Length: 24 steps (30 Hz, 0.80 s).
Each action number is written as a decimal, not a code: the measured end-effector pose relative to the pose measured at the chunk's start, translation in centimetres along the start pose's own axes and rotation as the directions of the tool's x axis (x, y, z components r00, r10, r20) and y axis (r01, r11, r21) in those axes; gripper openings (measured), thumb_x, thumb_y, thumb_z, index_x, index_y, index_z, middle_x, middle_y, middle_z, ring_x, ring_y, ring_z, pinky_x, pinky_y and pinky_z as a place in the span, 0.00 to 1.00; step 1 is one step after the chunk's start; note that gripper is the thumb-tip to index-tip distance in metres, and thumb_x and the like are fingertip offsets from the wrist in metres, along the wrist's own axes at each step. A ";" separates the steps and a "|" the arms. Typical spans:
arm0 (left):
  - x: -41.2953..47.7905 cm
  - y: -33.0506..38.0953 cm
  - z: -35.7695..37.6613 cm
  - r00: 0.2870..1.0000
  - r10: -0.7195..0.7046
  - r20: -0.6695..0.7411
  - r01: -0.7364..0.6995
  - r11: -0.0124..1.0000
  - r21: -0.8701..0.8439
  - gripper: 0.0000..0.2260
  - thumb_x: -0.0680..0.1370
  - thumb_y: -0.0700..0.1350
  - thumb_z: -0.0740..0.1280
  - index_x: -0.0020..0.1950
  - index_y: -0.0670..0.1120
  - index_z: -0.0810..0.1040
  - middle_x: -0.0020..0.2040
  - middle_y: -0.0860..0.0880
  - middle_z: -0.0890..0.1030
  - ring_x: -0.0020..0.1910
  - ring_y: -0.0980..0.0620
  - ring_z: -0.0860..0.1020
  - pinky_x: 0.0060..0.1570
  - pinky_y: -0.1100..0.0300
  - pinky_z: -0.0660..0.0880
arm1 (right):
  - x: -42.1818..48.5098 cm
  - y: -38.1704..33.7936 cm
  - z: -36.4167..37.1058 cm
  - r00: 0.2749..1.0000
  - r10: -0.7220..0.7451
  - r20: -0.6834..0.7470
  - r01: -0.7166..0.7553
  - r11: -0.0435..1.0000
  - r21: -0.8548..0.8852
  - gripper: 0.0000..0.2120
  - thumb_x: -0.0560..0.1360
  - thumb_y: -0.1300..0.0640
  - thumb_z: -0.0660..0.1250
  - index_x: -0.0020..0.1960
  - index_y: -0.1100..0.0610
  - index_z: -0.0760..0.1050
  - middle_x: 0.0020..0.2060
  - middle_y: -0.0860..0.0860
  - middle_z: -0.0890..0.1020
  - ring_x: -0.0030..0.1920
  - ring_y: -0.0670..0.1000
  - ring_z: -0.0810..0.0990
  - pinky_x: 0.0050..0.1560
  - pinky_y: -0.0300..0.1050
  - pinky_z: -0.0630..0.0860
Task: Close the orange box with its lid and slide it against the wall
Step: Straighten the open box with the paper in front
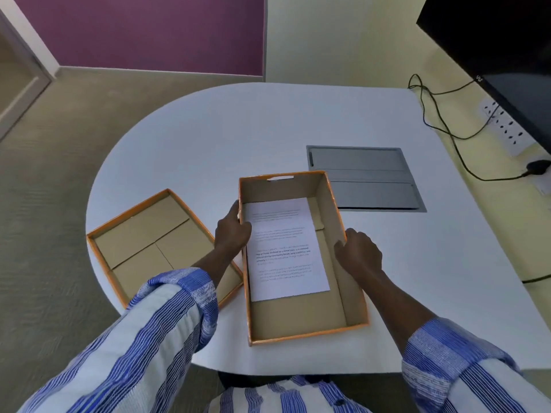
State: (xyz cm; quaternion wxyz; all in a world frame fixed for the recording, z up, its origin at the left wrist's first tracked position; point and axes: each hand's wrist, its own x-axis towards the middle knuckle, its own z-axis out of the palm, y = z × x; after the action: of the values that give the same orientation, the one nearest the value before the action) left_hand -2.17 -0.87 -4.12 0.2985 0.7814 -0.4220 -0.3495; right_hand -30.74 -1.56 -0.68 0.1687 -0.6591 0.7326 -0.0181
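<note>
The orange box (298, 323) stands open in the middle of the white table, brown cardboard inside. A printed white sheet of paper (286, 248) lies flat on its floor. My left hand (232, 231) grips the box's left wall, thumb inside. My right hand (359, 251) holds the right wall, fingers over its rim. The orange lid (143, 242) lies upside down on the table to the left of the box, its near right corner under my left forearm.
A grey cable hatch (363, 177) is set flush in the white table (238, 138) just behind the box. A cream wall (343, 40) stands beyond the table's far edge. At the right are a black screen (507, 49), black cables (441, 114) and a socket strip (504, 126).
</note>
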 end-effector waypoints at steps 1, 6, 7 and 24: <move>0.4 0.2 0.2 1.000 0.017 0.018 -0.017 1.000 0.013 0.29 0.77 0.49 0.61 0.79 0.58 0.63 0.50 0.44 0.84 0.49 0.42 0.82 0.48 0.53 0.78 | -0.2 0.1 0.1 1.000 0.023 -0.012 -0.023 1.000 0.013 0.11 0.78 0.54 0.60 0.52 0.61 0.74 0.45 0.56 0.80 0.42 0.57 0.77 0.40 0.45 0.67; 0.9 1.3 0.9 0.993 0.076 0.095 -0.079 0.997 0.026 0.27 0.79 0.45 0.60 0.79 0.59 0.64 0.47 0.45 0.83 0.46 0.44 0.81 0.43 0.56 0.73 | -1.1 0.8 0.6 0.994 0.103 -0.040 -0.100 0.992 0.078 0.11 0.79 0.58 0.60 0.56 0.62 0.76 0.47 0.56 0.81 0.41 0.54 0.77 0.40 0.44 0.68; 1.1 1.3 1.1 0.991 0.082 0.102 -0.086 0.996 0.032 0.27 0.79 0.46 0.60 0.79 0.59 0.64 0.48 0.45 0.83 0.46 0.44 0.81 0.43 0.56 0.73 | -1.3 0.9 0.7 0.993 0.108 -0.036 -0.105 0.991 0.084 0.11 0.79 0.58 0.60 0.57 0.62 0.76 0.47 0.57 0.81 0.41 0.54 0.77 0.41 0.44 0.68; 1.2 -0.6 0.2 0.998 0.017 0.063 -0.013 0.999 -0.051 0.33 0.81 0.57 0.64 0.81 0.44 0.59 0.76 0.40 0.69 0.74 0.43 0.69 0.69 0.49 0.68 | -0.8 -4.4 1.4 0.969 -0.071 -0.238 0.093 0.993 0.079 0.36 0.76 0.43 0.66 0.77 0.58 0.60 0.74 0.61 0.66 0.72 0.62 0.66 0.68 0.59 0.66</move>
State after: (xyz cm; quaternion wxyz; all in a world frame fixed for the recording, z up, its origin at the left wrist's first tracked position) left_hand -1.61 -1.66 -5.02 0.3071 0.7590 -0.4282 -0.3825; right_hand -26.11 -1.12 -0.73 0.1097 -0.6739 0.7180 -0.1357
